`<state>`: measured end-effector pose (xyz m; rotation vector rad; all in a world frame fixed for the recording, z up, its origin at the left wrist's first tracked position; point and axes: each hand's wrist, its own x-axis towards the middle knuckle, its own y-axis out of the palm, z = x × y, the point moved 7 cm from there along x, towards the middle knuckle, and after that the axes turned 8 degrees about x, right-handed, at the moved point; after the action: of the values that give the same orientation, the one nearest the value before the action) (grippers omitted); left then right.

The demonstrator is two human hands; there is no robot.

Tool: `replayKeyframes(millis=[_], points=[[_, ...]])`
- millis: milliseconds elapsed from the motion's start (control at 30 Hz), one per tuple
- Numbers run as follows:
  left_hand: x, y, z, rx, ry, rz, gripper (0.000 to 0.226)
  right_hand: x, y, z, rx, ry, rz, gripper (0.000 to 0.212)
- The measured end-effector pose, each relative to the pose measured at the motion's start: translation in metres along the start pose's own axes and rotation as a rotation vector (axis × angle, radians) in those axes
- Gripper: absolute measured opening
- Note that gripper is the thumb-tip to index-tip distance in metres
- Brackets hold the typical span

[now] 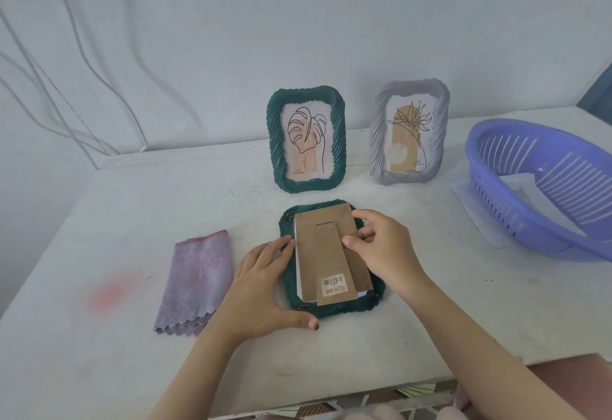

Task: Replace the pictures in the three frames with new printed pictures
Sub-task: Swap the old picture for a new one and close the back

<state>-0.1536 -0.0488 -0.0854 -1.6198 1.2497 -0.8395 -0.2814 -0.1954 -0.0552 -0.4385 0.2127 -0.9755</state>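
A dark green frame (371, 307) lies face down in the middle of the table. Its brown cardboard backing (326, 247) with a stand flap and barcode sticker sits askew on top, white paper edges showing under it. My left hand (265, 287) rests on the frame's left rim, fingers straight. My right hand (381, 247) pinches the backing's right edge. Behind, a second green frame (306, 139) with a leaf drawing and a lilac frame (409, 134) with a flower drawing stand upright.
A folded purple cloth (198, 280) lies left of the flat frame. A blue plastic basket (546, 187) with white paper inside and beneath it stands at the right. White cables hang on the wall at the left. The table's front edge is near my forearms.
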Motion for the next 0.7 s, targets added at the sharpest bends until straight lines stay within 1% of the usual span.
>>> replayKeyframes(millis=[233,433,600,700], points=[[-0.0006,0.0,0.0003,0.003,-0.002,0.001,0.126,0.0014,-0.0042,0.0029,-0.029,-0.004,0.022,0.045],[-0.0009,-0.0006,-0.0003,0.002,-0.004,-0.012,0.128,-0.0003,-0.0019,0.0007,-0.058,-0.018,0.001,0.045],[-0.0004,-0.0007,0.0002,0.001,0.0,-0.018,0.128,-0.0019,0.0017,-0.0021,-0.138,-0.024,0.009,0.046],[-0.0011,-0.0022,-0.0016,0.002,0.011,-0.043,0.123,-0.0031,0.0031,-0.0006,-0.174,-0.047,0.01,0.038]])
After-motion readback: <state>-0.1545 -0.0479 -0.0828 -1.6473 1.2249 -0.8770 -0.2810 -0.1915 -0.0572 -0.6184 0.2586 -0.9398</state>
